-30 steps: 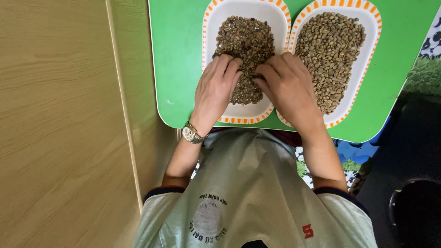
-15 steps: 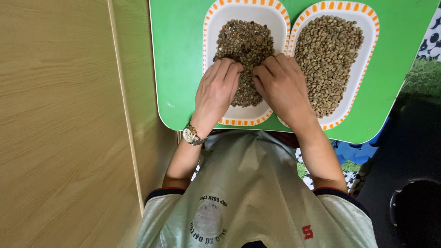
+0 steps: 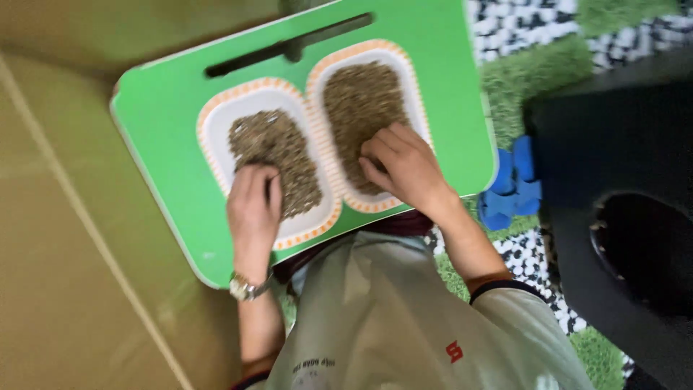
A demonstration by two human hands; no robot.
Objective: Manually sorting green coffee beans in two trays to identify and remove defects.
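- Setting: a wood-look floor [image 3: 65,238] was seen on the left, a green-and-white patterned mat [image 3: 548,43] on the right, w/ a green lap table [image 3: 173,130] set between them in front of the person.
- Left hand [image 3: 254,202]: was laid knuckles-up on the near end of the left tray [image 3: 216,130], fingers curled down into the darker beans [image 3: 278,155]. Whether anything was pinched could not be told; frame was blurred.
- Right hand [image 3: 404,165]: was laid on the near end of the right tray [image 3: 411,79], fingers bent & loosely curled onto the lighter beans [image 3: 359,97]. Any bean held could not be made out.
- Key relation: each bean pile lay directly under & ahead of its own hand, stretching away from the body. The long axis of both trays was run near-to-far, tilted a bit to the right in view. Left hand was nearer the darker pile, right hand nearer the lighter one; hands were kept apart, one per tray.
- Trays: white w/ orange-striped rims, set side by side, rims touching or nearly so.
- Further out: a dark slot [image 3: 289,47] was cut along the table's far edge; a wristwatch [image 3: 245,287] was worn on the left wrist; a blue object [image 3: 512,188] lay just beside the table's right edge; a dark round item [image 3: 642,245] sat at far right.
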